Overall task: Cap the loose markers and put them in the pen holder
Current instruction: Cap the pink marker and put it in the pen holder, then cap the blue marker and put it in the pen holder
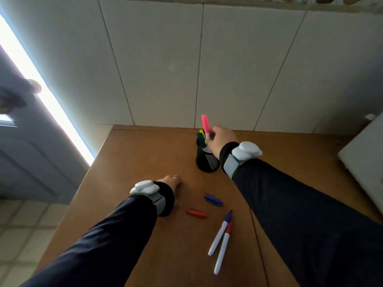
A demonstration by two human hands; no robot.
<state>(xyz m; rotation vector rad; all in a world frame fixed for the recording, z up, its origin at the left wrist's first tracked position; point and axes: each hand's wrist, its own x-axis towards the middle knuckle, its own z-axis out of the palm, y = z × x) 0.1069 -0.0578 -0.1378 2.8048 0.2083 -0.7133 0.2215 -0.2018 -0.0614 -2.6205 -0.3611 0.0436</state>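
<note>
My right hand (220, 139) grips a pink-capped marker (205, 123), held upright with its lower end inside the black mesh pen holder (207, 160). Yellow and green capped markers (201, 137) stand in the holder too. My left hand (171, 180) rests on the wooden table (134, 162), fingers mostly hidden behind the wrist. Two uncapped white markers lie side by side near the front: one blue-tipped (220, 233), one red-tipped (223, 247). A loose blue cap (213, 200) and a loose red cap (196, 213) lie between my arms.
A tiled wall rises right behind the table. A white appliance or box (364, 162) sits at the table's right edge. The table's left edge drops to a tiled floor beside a grey door (31, 162).
</note>
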